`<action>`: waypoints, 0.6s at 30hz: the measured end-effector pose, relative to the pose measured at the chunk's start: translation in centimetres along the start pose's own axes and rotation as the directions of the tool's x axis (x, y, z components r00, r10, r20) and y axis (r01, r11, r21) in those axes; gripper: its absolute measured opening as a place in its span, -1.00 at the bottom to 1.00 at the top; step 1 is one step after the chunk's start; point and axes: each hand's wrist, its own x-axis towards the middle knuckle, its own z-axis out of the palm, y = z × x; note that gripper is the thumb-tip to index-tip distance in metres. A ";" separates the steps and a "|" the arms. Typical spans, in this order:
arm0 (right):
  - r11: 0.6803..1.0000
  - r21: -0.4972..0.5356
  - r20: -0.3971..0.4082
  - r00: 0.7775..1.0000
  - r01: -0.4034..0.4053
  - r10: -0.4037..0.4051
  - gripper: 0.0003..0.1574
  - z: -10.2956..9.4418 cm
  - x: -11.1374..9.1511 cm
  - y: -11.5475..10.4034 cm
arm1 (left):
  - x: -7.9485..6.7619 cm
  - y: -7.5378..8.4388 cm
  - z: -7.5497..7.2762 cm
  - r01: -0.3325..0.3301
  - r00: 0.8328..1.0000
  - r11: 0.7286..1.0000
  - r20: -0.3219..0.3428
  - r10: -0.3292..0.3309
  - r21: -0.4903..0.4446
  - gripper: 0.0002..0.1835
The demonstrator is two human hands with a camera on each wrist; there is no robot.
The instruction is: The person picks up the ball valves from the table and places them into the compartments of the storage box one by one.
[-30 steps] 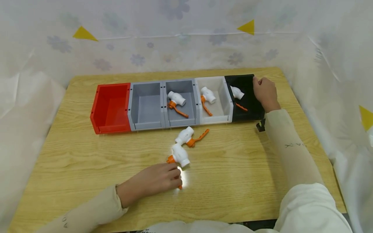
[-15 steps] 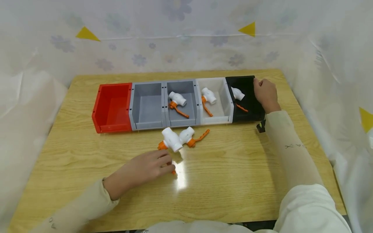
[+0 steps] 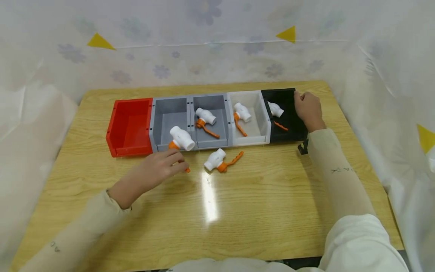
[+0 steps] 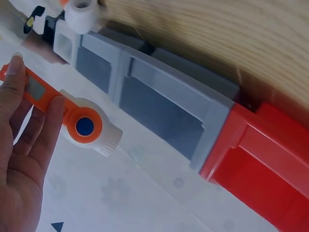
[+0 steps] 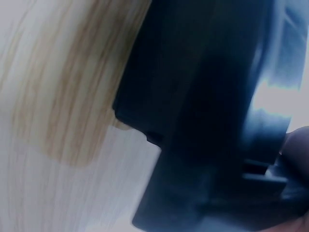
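My left hand (image 3: 151, 170) pinches the orange lever of a white ball valve (image 3: 182, 138), holding it up in front of the empty grey bin (image 3: 170, 121). In the left wrist view, thumb and fingers grip the lever (image 4: 36, 91), and a blue dot shows on its hub. At the row's right end, my right hand (image 3: 309, 109) grips the right rim of the black bin (image 3: 289, 130); its dark wall (image 5: 203, 96) fills much of the right wrist view. Another ball valve (image 3: 215, 159) lies on the table before the bins.
The bins stand joined in one row. At the left end is a red bin (image 3: 130, 128). One ball valve each lies in the second grey bin (image 3: 212, 144), the white bin (image 3: 255, 140) and the black bin. Plastic sheeting (image 3: 217, 60) hangs behind the wooden table (image 3: 255, 211).
My left hand has lifted the ball valve off the table and carried it forward and left, past the other loose valve, to the grey bin. The right hand stays at the black bin.
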 end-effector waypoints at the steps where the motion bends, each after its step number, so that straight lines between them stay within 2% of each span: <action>1: 1.000 0.001 0.001 1.000 0.001 -0.001 -0.28 0.0 0.0 0.0 | -0.1 -0.3 -0.1 0.011 1.000 1.000 0.003 -0.011 -0.005 -0.57; 9: 1.000 0.011 -0.005 1.000 -0.006 0.006 -0.29 0.4 0.2 -0.2 | -0.8 -2.6 -0.3 0.082 0.996 0.997 0.033 -0.082 0.018 -0.55; 13: 1.000 0.022 0.002 1.000 -0.003 0.003 -0.29 0.5 0.2 -0.3 | -1.2 -4.0 0.1 0.110 0.991 0.993 0.074 -0.112 0.032 -0.53; 18: 1.000 0.019 -0.001 1.000 0.005 -0.005 -0.29 0.6 0.3 -0.3 | -1.2 -5.8 0.8 0.119 0.989 0.992 0.083 -0.122 0.048 -0.52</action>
